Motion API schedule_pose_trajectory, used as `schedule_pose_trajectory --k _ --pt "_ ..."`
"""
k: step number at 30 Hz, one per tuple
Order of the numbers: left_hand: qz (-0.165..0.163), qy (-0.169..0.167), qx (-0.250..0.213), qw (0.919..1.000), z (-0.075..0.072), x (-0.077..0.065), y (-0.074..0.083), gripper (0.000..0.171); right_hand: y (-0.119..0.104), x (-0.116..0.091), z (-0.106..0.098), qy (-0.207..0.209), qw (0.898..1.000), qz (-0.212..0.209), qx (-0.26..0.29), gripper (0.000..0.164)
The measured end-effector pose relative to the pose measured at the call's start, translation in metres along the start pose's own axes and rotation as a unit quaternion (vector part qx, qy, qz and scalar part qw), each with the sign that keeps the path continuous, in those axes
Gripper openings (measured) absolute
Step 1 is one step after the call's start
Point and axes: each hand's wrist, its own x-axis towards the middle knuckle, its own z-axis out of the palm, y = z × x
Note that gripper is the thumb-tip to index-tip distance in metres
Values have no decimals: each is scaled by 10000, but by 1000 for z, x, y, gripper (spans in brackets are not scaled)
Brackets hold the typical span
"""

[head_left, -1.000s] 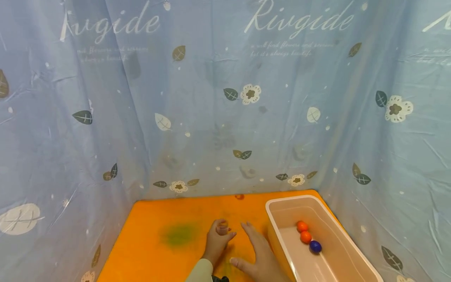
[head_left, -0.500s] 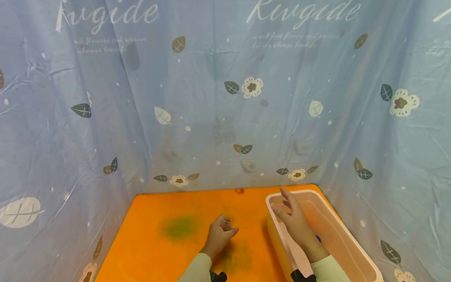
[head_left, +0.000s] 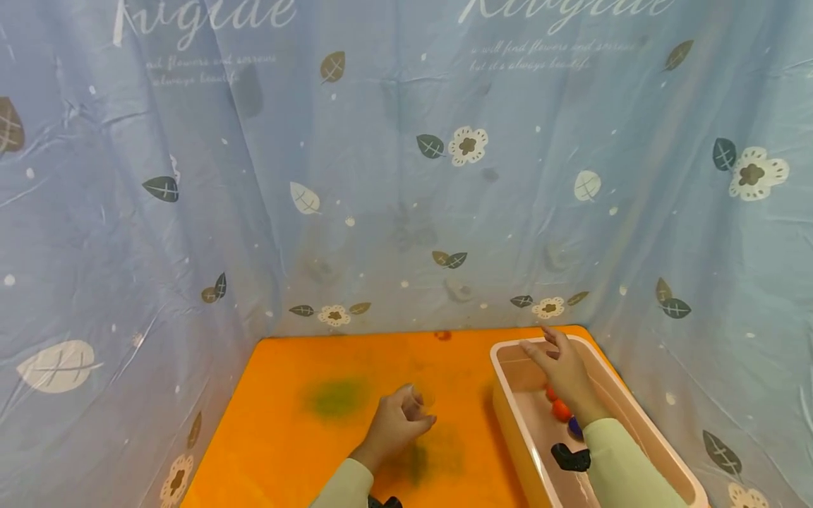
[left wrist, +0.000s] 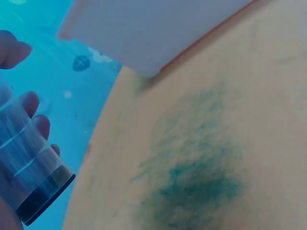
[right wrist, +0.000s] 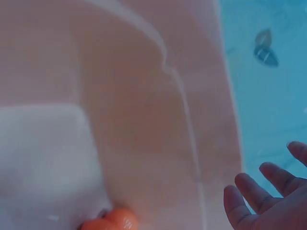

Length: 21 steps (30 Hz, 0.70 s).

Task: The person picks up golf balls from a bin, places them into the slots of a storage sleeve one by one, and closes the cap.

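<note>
My left hand [head_left: 392, 423] grips a clear, ridged plastic cup [left wrist: 29, 155] with a dark rim at one end, its fingers wrapped round the side. In the head view the see-through cup barely shows against the orange table [head_left: 305, 444]. My right hand [head_left: 567, 368] is over the pale pink bin [head_left: 512, 413], fingers spread and relaxed, with nothing in them. Below it in the bin lie two orange balls [head_left: 562, 410] and a dark blue ball [head_left: 574, 427], partly covered by the hand and forearm. The right wrist view shows orange balls [right wrist: 123, 219] on the bin's floor.
A blue curtain [head_left: 381, 176] printed with leaves and flowers encloses the table at the back and both sides. The bin stands along the table's right edge. Green smudges [head_left: 336, 397] mark the tabletop. Black straps [head_left: 570, 458] sit at the wrists.
My right hand has moved from beside the left hand, right and forward over the bin. My left hand stays in nearly the same place with the cup. The head view has shifted slightly.
</note>
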Motion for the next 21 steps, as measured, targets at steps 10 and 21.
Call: schedule_pose_trajectory --k 10,21 --pt "207 -278 -207 9992 -8 -17 28 25 33 13 -6 352 9965 749 152 89" --pt "383 -328 -258 9984 -14 -22 47 29 63 21 0 147 9873 1467 587 69"
